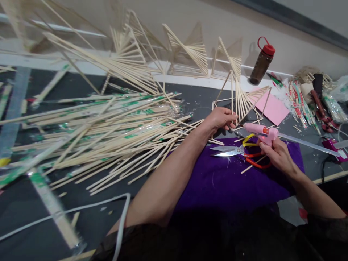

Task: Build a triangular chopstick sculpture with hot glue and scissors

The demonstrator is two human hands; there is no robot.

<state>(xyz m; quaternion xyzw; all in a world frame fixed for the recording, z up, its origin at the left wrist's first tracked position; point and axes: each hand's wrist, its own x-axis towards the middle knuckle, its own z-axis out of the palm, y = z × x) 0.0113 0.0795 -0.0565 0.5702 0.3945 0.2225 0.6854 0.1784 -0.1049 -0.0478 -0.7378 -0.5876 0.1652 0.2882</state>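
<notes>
My left hand (222,119) is closed at the near lower corner of a small chopstick model (241,99), its fingers pinching the sticks there. The model is a fan of thin wooden sticks inside a stick frame. In my right hand (280,154) is a pink hot glue gun (262,132), its nozzle pointing left toward that corner, a little apart from my left fingertips. A long clear glue stick (307,142) juts out of its back. Scissors (240,150) with yellow and red handles lie beneath the gun on a purple cloth (214,185).
Loose and wrapped chopsticks (130,134) cover the table's left side. Larger stick models (187,54) stand along the wall. A red-capped bottle (262,61) stands behind pink paper (274,108). Wrapped sticks and tools lie right. A white cable (125,206) crosses near my left arm.
</notes>
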